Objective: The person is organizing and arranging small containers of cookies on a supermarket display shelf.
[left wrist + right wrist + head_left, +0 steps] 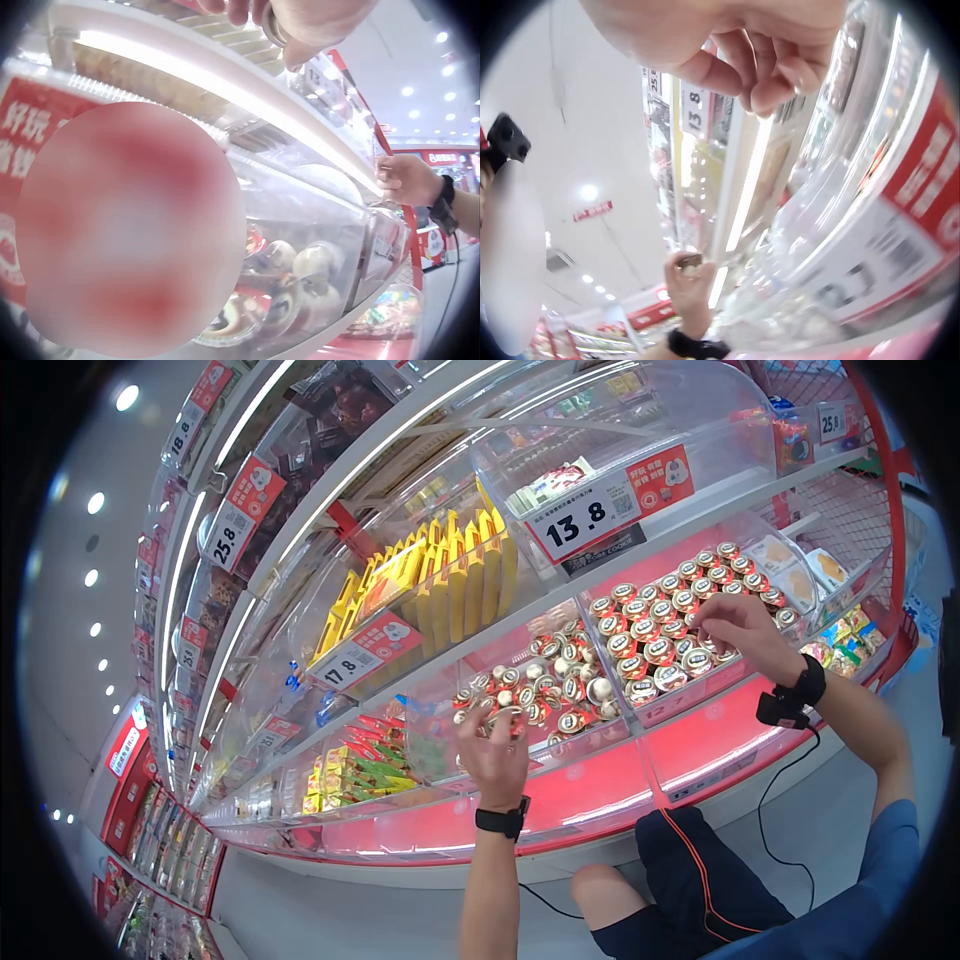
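Note:
My left hand [493, 758] is raised over the bin of jumbled small cups [570, 680] and grips one small round snack cup [515, 722] between thumb and fingers. The cup's rim [274, 28] shows beside the thumb in the left wrist view. In the right wrist view, its dark round side [691, 261] sticks out of the fingers. My right hand [745, 632] hovers above the neat rows of upright cups [660, 625] in the neighbouring bin. Its fingers [769, 86] hang loosely bent with nothing visible between them.
A clear divider [602, 660] separates the two cup bins. Yellow packets [450, 580] fill the shelf above, behind a price tag [362, 652]. Green and red packets [370, 765] lie to the left. A clear front panel [700, 678] edges the bins, and a cable [765, 810] hangs from the right wrist.

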{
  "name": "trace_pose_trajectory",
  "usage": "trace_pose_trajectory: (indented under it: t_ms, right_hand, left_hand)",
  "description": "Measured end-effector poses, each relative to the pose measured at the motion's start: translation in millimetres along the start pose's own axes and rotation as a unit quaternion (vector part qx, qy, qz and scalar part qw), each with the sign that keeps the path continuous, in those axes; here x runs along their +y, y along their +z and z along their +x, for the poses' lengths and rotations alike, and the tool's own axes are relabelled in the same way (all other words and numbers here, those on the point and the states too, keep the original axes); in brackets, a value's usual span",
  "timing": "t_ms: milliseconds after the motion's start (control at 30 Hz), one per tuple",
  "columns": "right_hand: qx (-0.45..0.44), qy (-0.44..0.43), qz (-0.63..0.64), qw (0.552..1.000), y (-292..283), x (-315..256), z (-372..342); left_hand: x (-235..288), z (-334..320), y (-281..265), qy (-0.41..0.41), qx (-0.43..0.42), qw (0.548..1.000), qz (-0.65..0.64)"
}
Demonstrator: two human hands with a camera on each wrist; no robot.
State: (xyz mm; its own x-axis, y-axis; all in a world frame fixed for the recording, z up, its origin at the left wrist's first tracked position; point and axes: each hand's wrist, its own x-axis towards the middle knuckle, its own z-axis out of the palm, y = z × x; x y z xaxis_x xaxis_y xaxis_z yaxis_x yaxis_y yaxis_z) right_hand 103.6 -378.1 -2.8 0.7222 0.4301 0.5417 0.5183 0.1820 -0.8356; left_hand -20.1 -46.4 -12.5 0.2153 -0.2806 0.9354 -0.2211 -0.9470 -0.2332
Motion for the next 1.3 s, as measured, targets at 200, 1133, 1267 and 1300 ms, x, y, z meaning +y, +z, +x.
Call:
trace_pose_trajectory:
  t_ms: [200, 1133, 1267, 1300]
  right_hand:
    - [-0.269, 0.181, 0.263, 0.909, 81.5, -36.5, -15.4]
    - [0.04, 0.064, -0.091, 0.993, -14.1, 73.0, 31.6]
    - [-0.036, 0.198, -0.114, 0.973, -16.2, 68.2, 35.7]
    - [-0.039, 0.202, -0.122, 0.971, -17.4, 65.9, 37.5]
  left_hand:
    - [71.2, 37.6, -26.6, 0.226, 0.038, 0.973, 0.006]
    - [2.8, -1.9, 70.1, -0.266, -0.5, 0.802, -0.189]
    - [-11.5, -16.0, 84.7, -0.31, -0.54, 0.708, -0.333]
    - [-13.6, -20.3, 87.0, -0.295, -0.531, 0.714, -0.348]
